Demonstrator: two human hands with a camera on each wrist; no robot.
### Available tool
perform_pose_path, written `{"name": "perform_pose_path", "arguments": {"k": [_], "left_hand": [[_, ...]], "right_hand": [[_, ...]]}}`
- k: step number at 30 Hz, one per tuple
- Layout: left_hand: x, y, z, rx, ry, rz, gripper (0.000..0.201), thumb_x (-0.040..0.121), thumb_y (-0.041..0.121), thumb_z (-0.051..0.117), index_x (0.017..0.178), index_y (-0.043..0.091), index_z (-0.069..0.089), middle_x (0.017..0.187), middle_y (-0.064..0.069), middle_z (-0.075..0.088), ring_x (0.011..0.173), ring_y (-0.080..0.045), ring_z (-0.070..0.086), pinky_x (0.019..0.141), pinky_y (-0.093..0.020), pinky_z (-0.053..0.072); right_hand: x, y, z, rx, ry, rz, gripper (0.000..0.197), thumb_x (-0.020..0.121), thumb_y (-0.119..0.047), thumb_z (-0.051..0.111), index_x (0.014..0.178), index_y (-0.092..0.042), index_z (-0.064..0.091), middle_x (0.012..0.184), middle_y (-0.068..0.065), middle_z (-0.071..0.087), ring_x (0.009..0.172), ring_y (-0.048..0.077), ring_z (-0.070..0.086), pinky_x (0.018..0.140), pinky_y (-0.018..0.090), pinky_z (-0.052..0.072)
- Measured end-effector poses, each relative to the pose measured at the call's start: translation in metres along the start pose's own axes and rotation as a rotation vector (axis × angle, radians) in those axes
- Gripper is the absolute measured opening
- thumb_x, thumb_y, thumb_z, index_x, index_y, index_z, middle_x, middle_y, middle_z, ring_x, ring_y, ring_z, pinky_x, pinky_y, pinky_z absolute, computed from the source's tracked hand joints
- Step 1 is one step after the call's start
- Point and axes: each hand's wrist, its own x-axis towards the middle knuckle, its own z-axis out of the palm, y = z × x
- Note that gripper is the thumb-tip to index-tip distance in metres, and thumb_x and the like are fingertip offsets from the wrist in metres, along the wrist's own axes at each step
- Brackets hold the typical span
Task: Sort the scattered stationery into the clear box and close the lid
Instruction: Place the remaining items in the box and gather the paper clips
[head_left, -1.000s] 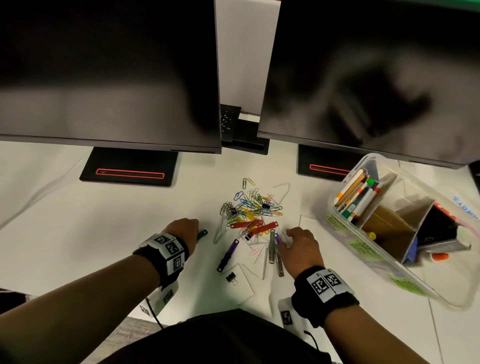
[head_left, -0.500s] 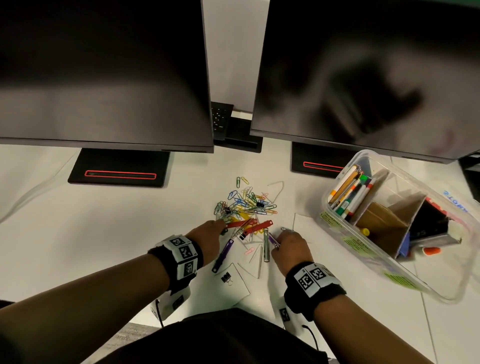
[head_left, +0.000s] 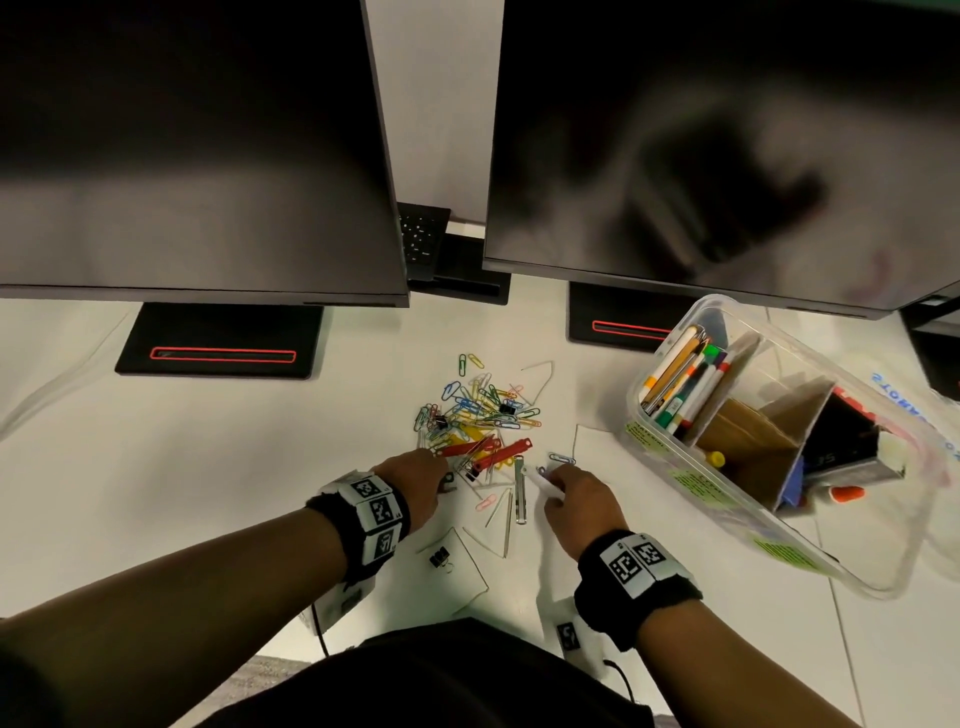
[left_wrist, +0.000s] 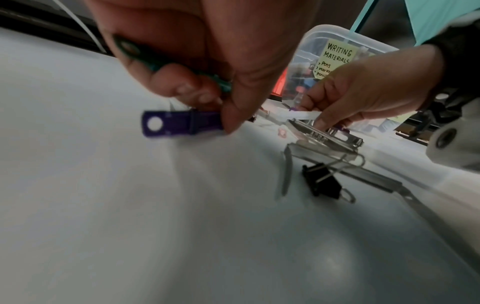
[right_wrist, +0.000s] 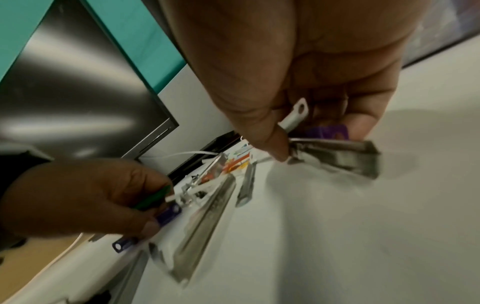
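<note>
With both hands gathering fasteners near the surface's front edge, the left hand (left_wrist: 207, 61) pinches a purple strip (left_wrist: 179, 124), the right hand (right_wrist: 311, 82) a white strip (right_wrist: 293, 117); next, carry them to the clear box (head_left: 675, 467) at right.

two monitors (head_left: 197, 145) stood at twelve o'clock, one clear box (head_left: 779, 525) at three, two hands (head_left: 415, 480), two red fastener strips (head_left: 501, 453), one lone binder clip (head_left: 439, 557).

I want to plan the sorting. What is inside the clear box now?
In the clear box: pens and markers in the far compartment, cardboard dividers, and a dark object beyond them. Anything under the dividers is hidden.
</note>
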Motion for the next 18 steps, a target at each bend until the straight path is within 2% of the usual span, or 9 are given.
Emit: {"name": "perform_pose_path", "arguments": {"k": [1,3,5,7,8,10,13,16,18], "left_hand": [[-0.001,-0.001,0.000,-0.001,0.018,0.013,0.035,0.095,0.025,0.042,0.127,0.012,0.046,0.131,-0.009,0.050,0.121,-0.026,0.051,0.099,-0.032,0.041],[-0.004,-0.003,-0.003,-0.036,0.059,0.033,0.035,0.094,0.026,0.042,0.125,0.011,0.047,0.127,-0.009,0.052,0.118,-0.027,0.052,0.096,-0.031,0.043],[-0.005,-0.006,-0.009,-0.097,0.107,0.025,0.032,0.093,0.026,0.042,0.120,0.008,0.049,0.120,-0.012,0.058,0.111,-0.029,0.056,0.090,-0.033,0.045],[-0.005,-0.012,-0.014,-0.176,0.143,-0.019,0.027,0.093,0.026,0.042,0.112,0.007,0.050,0.111,-0.015,0.063,0.103,-0.031,0.059,0.081,-0.032,0.047],[-0.005,-0.016,-0.016,-0.217,0.149,-0.050,0.025,0.093,0.026,0.042,0.109,0.007,0.049,0.108,-0.016,0.065,0.099,-0.033,0.061,0.077,-0.031,0.046],[-0.006,-0.021,-0.018,-0.309,0.150,-0.119,0.019,0.095,0.022,0.042,0.106,0.007,0.045,0.103,-0.019,0.066,0.094,-0.035,0.062,0.070,-0.029,0.041],[-0.002,-0.028,-0.019,-0.421,0.190,-0.241,0.019,0.095,0.011,0.039,0.112,0.003,0.044,0.108,-0.021,0.062,0.098,-0.034,0.060,0.070,-0.026,0.034],[0.005,-0.034,-0.015,-0.478,0.200,-0.309,0.024,0.094,0.007,0.036,0.115,0.003,0.048,0.116,-0.019,0.060,0.104,-0.033,0.058,0.077,-0.028,0.037],[0.006,-0.033,-0.011,-0.462,0.184,-0.343,0.023,0.095,0.013,0.037,0.113,0.003,0.048,0.115,-0.019,0.061,0.103,-0.034,0.058,0.078,-0.030,0.040]], "right_hand": [[0.001,0.001,-0.002,0.018,-0.005,0.008,0.033,0.088,-0.011,0.051,0.121,-0.010,0.057,0.120,0.011,0.062,0.110,0.027,0.057,0.093,0.026,0.042],[0.004,0.003,-0.006,0.104,-0.001,0.032,0.032,0.087,-0.009,0.051,0.118,-0.008,0.058,0.106,0.012,0.063,0.096,0.029,0.058,0.089,0.032,0.045],[0.006,0.004,-0.010,0.235,0.000,0.080,0.027,0.086,-0.007,0.049,0.111,-0.009,0.058,0.093,0.011,0.062,0.078,0.026,0.058,0.075,0.035,0.051],[0.009,0.003,-0.011,0.326,0.003,0.130,0.017,0.086,-0.003,0.044,0.091,-0.015,0.056,0.086,0.014,0.063,0.064,0.026,0.058,0.058,0.028,0.048],[0.011,0.004,-0.011,0.362,0.017,0.154,0.019,0.086,-0.001,0.042,0.081,-0.017,0.052,0.082,0.015,0.062,0.059,0.024,0.058,0.054,0.026,0.046],[0.014,0.001,-0.010,0.442,0.053,0.206,0.021,0.086,0.000,0.038,0.075,-0.016,0.047,0.076,0.016,0.059,0.055,0.025,0.056,0.054,0.027,0.045],[0.018,-0.003,-0.003,0.556,0.051,0.265,0.018,0.084,0.002,0.036,0.083,-0.010,0.048,0.070,0.014,0.053,0.053,0.025,0.050,0.048,0.026,0.040],[0.023,-0.006,0.003,0.619,0.053,0.278,0.016,0.081,-0.002,0.040,0.080,-0.014,0.052,0.064,0.007,0.048,0.058,0.024,0.045,0.055,0.029,0.039],[0.024,-0.009,0.003,0.650,0.042,0.294,0.018,0.081,-0.003,0.042,0.072,-0.016,0.050,0.061,0.007,0.045,0.054,0.023,0.042,0.049,0.028,0.036]]}}
